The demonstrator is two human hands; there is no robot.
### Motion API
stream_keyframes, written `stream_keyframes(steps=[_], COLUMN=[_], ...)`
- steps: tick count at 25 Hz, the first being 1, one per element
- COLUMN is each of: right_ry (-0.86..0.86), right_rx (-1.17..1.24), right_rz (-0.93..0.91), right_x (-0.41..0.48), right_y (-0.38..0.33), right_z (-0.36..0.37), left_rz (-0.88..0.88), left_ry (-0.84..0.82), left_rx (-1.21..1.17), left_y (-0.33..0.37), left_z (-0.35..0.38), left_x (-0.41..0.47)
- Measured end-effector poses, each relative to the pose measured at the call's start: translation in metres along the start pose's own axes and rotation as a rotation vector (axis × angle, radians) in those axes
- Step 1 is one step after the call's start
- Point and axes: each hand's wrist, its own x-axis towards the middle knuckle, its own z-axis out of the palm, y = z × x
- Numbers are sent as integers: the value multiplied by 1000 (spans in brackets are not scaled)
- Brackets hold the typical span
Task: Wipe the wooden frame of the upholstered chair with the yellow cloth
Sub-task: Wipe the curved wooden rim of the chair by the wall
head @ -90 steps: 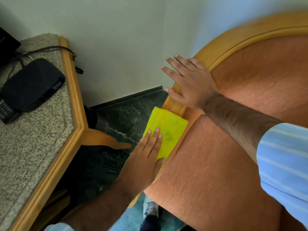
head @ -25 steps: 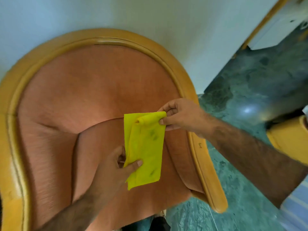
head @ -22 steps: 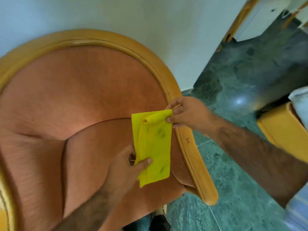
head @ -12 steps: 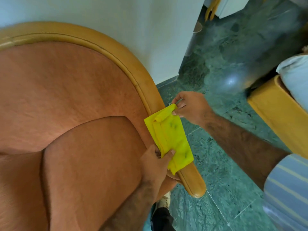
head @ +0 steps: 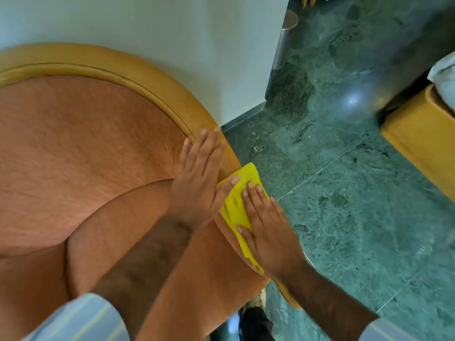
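The upholstered chair has orange fabric [head: 73, 143] and a curved light wooden frame [head: 152, 75]. The yellow cloth [head: 236, 200] lies folded over the chair's right wooden arm. My right hand [head: 266, 227] presses flat on the cloth, fingers pointing up along the arm. My left hand [head: 197, 185] lies flat where the frame meets the fabric, just left of the cloth, with its thumb resting on the cloth's upper edge. The arm's wood under the cloth and hands is hidden.
A white wall [head: 147, 25] stands right behind the chair back. Green marble floor [head: 344, 193] spreads to the right. A yellow wooden piece of furniture [head: 418, 134] sits at the right edge. A metal post [head: 283, 38] stands by the wall corner. My shoe [head: 256, 321] shows below.
Both hands held the cloth by pinches and carried it to the chair's right arm. Now it is laid on the arm, my right hand flat on it and my left hand flat beside it.
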Motion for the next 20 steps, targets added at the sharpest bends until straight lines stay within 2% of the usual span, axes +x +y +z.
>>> stream_keyframes(steps=[4,7,13,20], right_ry=[10,-24,-88,63], right_rx=[-68,-80,-179,-150], right_rz=[12,-16,-90,-59], right_x=[-1,-19,-63,40], right_y=[2,11,23,-7], right_z=[10,9,9,12], left_rz=[346,450,472,423], left_ry=[-250,-277,-286,-335], left_rx=[419,511,499,339], left_y=[-52,-67,-64,-60], left_z=[0,-1,-6,-13], left_x=[45,47,50,54])
